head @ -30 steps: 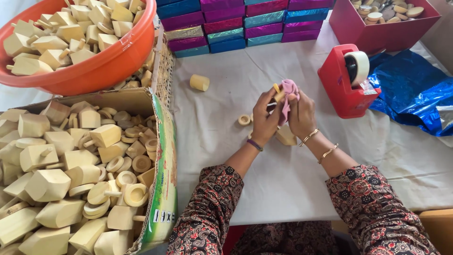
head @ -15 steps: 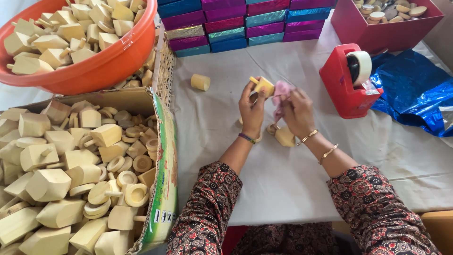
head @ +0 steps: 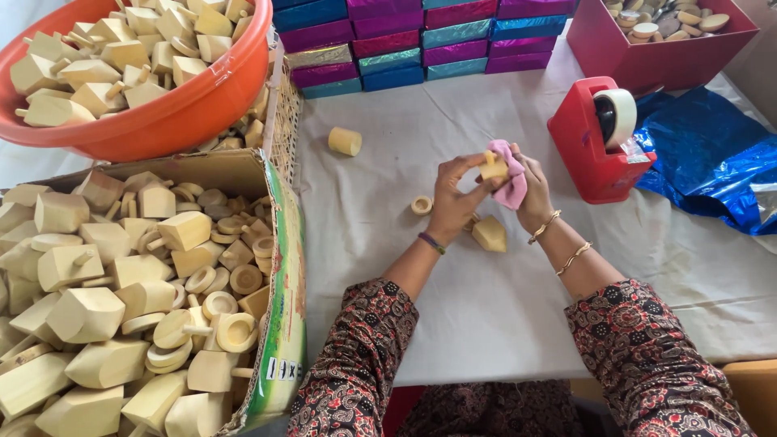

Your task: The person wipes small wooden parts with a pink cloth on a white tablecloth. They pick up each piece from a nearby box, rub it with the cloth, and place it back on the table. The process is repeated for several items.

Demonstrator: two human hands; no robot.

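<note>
Your left hand (head: 453, 202) grips small wooden piece (head: 492, 167); your right hand (head: 530, 194) presses pink cloth (head: 510, 182) against it, above worktop (head: 405, 121).

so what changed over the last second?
The left hand lifted its small wooden piece off the pink cloth half a second ago, and has now brought it back against the cloth in the right hand. Both grips held throughout. The pointed wooden top and wooden ring stayed put.
</note>
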